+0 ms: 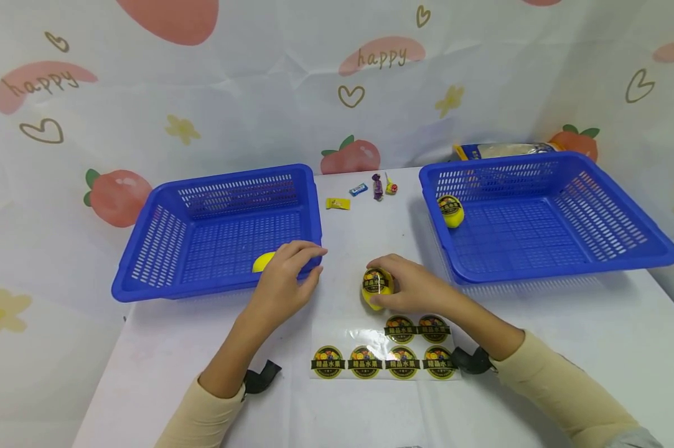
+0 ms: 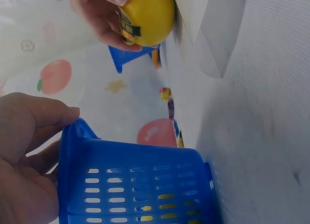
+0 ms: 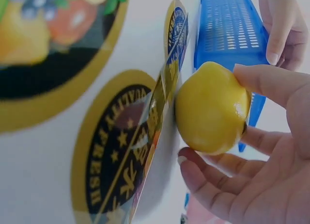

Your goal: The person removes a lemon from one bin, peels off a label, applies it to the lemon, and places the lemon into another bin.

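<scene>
My right hand (image 1: 406, 283) grips a yellow lemon (image 3: 213, 107) between thumb and fingers, low over the table just behind the sticker sheet. A round black and gold fruit sticker (image 1: 376, 282) is on the lemon's upper side. My left hand (image 1: 286, 283) is over the near right corner of the left blue basket (image 1: 219, 289), its fingers loosely bent at the rim and holding nothing. Partly hidden behind that hand, another yellow fruit (image 1: 262, 262) lies in the basket. The clear sticker sheet (image 1: 342, 333) lies flat, carrying several round stickers.
A second blue basket (image 1: 538, 274) stands at the right, with a stickered lemon (image 1: 453, 214) at its left side. Small wrapped candies (image 1: 338, 203) and a lollipop (image 1: 391, 186) lie at the back. Behind the right basket is a blue and yellow package (image 1: 505, 150).
</scene>
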`<action>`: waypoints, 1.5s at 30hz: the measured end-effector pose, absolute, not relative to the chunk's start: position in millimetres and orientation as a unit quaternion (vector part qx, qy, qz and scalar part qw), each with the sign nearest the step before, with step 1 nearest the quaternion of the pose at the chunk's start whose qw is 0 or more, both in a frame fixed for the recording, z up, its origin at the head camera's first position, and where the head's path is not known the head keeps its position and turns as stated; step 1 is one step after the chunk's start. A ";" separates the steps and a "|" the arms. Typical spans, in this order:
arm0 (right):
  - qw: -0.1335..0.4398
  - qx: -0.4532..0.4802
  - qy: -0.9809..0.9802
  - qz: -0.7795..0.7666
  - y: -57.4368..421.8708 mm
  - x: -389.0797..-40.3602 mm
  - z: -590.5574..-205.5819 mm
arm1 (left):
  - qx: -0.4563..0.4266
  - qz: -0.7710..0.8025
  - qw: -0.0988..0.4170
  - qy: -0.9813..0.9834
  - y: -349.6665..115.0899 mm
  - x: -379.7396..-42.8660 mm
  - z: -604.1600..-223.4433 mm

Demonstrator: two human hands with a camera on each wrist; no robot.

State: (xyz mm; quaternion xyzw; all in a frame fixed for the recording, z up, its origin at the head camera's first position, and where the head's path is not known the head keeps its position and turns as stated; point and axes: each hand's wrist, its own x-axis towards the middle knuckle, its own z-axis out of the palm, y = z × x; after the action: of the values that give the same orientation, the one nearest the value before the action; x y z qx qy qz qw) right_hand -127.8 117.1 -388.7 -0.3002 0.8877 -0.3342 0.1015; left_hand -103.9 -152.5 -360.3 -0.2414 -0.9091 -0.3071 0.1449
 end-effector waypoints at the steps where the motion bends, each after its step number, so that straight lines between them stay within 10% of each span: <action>1: 0.101 -0.304 0.886 -0.335 117.7 -127.8 -388.2 | -0.241 -0.307 0.144 -0.909 -152.6 -103.9 -360.5; 21: 0.126 -0.335 0.836 -0.415 129.5 -128.4 -379.5 | -0.240 -0.303 0.144 -0.911 -152.9 -103.2 -362.2; 45: 0.070 -0.241 0.890 -0.381 211.6 -161.5 -282.5 | -0.240 -0.308 0.143 -0.910 -153.2 -103.6 -362.3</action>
State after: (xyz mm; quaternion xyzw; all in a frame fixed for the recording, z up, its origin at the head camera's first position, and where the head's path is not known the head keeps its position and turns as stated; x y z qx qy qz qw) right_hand -161.5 211.6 -282.5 -0.2414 0.8898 -0.3808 0.0704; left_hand -103.6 -153.2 -362.3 -0.2398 -0.9095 -0.3078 0.1432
